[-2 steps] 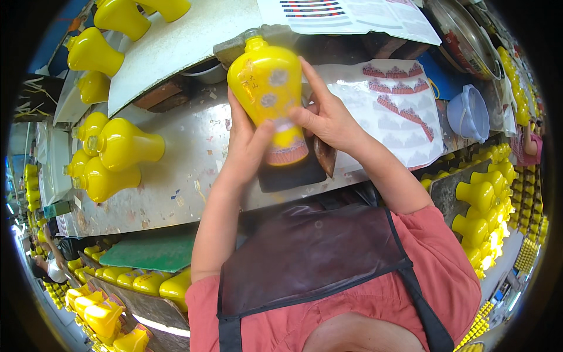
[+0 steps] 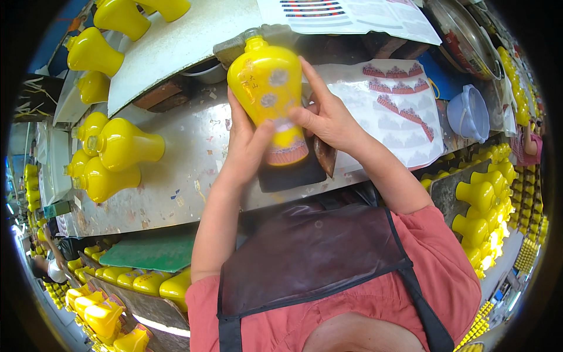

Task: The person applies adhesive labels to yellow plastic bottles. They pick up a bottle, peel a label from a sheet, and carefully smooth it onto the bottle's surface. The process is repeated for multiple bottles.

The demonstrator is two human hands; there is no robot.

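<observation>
Between my hands a glossy yellow bottle [image 2: 267, 64] is held, its clear neck pointing away from me. Grey round decals and small dark characters mark its body, and a pink patterned band wraps its narrow base. My left hand [image 2: 245, 138] closes round the left side, thumb lying near the lower body. From the right, my right hand [image 2: 331, 120] grips it, with the thumb pressed on the front by a pale decal. A brown wedge-shaped piece [image 2: 325, 157] shows under the right palm; whether that hand holds it is unclear. Below the base lies a black pad [image 2: 293, 178].
To the right lies a decal sheet [image 2: 404, 141] with pink strips, beside a pale blue bucket [image 2: 468, 114]. Several yellow bottles [image 2: 132, 144] lie on the metal table [image 2: 170, 202] at left. A white board [image 2: 193, 35] stands raised behind. More bottles fill racks on both sides.
</observation>
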